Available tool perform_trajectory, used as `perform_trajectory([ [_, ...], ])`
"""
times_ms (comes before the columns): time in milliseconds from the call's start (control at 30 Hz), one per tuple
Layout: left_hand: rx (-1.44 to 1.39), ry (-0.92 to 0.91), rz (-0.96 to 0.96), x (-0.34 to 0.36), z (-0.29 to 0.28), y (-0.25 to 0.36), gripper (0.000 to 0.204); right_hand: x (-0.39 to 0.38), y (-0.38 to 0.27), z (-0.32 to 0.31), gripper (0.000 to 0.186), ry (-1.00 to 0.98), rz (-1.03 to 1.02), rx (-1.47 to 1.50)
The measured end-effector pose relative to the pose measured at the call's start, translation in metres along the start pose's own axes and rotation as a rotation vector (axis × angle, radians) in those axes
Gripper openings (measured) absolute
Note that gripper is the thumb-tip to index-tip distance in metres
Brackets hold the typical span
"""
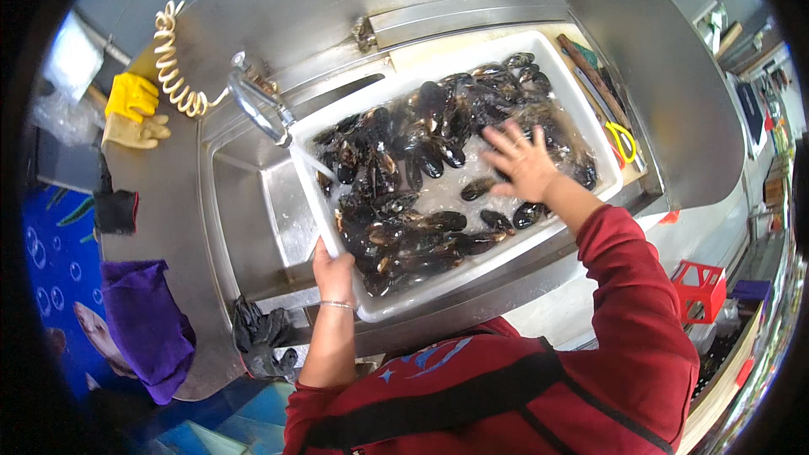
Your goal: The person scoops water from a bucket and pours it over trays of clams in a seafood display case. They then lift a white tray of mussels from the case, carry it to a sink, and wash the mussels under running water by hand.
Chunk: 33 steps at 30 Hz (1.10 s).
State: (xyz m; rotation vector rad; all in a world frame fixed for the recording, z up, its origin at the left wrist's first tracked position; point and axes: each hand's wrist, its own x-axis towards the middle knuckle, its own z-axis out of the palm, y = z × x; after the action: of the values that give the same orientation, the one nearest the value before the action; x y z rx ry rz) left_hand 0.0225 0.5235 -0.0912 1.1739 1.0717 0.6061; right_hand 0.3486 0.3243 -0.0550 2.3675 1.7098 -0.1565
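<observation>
A large white tub (472,276) is filled with dark mussels (409,240) lying in cloudy water. With its thumb over the rim, my left hand (334,274) grips the tub's near left corner; its other fingers are mostly hidden below the edge. My right hand (524,164) is over the right half of the tub, fingers spread, just above or touching the mussels; which of the two I cannot tell. Water pours from a chrome tap (261,109) into the tub's left side.
A steel sink basin (244,211) lies left of the tub. Yellow-handled scissors (622,141) and a knife rest along the right side. Yellow gloves (132,99), a purple cloth (150,324) and black gloves (261,329) hang at the left. A red crate (699,291) stands at the lower right.
</observation>
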Motion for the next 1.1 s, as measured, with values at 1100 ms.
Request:
perform_trajectory([
  [1100, 0.122, -0.221, 0.461, -0.045, 0.092, 0.036, 0.066, 0.014, -0.127, -0.055, 0.049, 0.492, -0.195, 1.079],
])
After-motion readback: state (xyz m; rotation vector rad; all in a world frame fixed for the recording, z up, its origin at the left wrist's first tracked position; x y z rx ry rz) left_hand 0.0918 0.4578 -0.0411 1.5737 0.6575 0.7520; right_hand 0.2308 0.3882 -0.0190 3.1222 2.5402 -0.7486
